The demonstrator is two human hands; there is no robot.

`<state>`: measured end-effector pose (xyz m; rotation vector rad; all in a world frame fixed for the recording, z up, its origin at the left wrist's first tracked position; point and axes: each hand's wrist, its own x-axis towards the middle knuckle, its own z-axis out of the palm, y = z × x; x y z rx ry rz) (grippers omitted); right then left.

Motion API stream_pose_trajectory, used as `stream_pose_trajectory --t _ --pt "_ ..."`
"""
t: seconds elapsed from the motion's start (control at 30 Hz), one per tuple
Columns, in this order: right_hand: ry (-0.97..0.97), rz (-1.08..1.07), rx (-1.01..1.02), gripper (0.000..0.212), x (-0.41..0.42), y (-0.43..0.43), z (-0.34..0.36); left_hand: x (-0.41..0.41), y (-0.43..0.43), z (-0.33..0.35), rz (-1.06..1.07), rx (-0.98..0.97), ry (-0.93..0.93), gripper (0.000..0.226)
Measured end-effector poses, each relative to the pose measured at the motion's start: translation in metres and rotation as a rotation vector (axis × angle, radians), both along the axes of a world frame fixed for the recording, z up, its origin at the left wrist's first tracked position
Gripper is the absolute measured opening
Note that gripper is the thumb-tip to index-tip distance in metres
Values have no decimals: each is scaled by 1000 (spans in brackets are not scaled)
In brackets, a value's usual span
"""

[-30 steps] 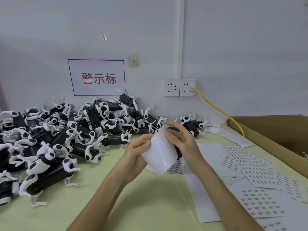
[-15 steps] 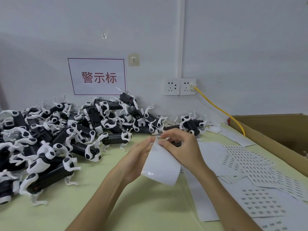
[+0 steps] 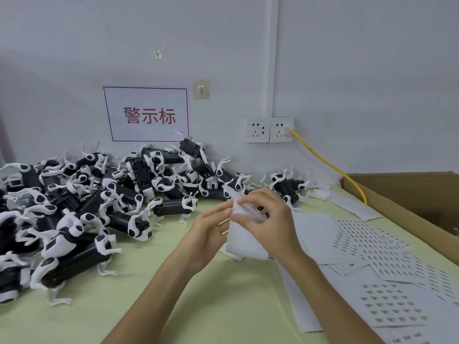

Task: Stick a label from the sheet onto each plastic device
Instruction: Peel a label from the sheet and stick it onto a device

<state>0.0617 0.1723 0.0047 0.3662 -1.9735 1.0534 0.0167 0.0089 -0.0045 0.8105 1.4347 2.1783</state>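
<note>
Nearest me is the pale green table point(image 3: 198, 306), and my two forearms run up it toward the wall socket point(image 3: 269, 129). Straight below the socket, well in front of it, my hands meet on the sheet point(image 3: 241, 242). A moment ago it stood higher with its blank back spread open to me; now it has dropped lower and my right hand point(image 3: 268, 219) has closed over its top edge, fingertips curled and pinching there. My left hand point(image 3: 208, 234) lies against the sheet's left side with fingers nearly straight; whether it grips, I can't tell. To me that reads as working a label loose. I can't see one lifted yet, and I hold no device.

Below and right of the socket, more label sheets point(image 3: 387, 256) lie fanned out. Just under the socket sits one lone device point(image 3: 288, 187), and left of the socket the big pile of devices point(image 3: 99, 194) waits against the wall. So the sticking looks barely started.
</note>
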Motion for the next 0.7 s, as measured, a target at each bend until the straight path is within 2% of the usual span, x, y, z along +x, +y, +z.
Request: stream_pose_trajectory --t 0.23,0.4,0.47,0.57,0.7 --pt "-30 33 23 26 2 -1 0 -3 1 -2 160 24 -36 42" --pt "-16 30 -17 12 0 -1 -1 3 2 1 300 -45 119 25" --pt "-12 11 -35 11 -1 0 -2 4 4 0 360 -80 153 27" --pt "-14 -1 -43 11 -2 1 -3 4 4 -1 389 -115 199 12" --pt "-16 22 -68 12 0 0 -2 4 4 1 415 -138 230 17"
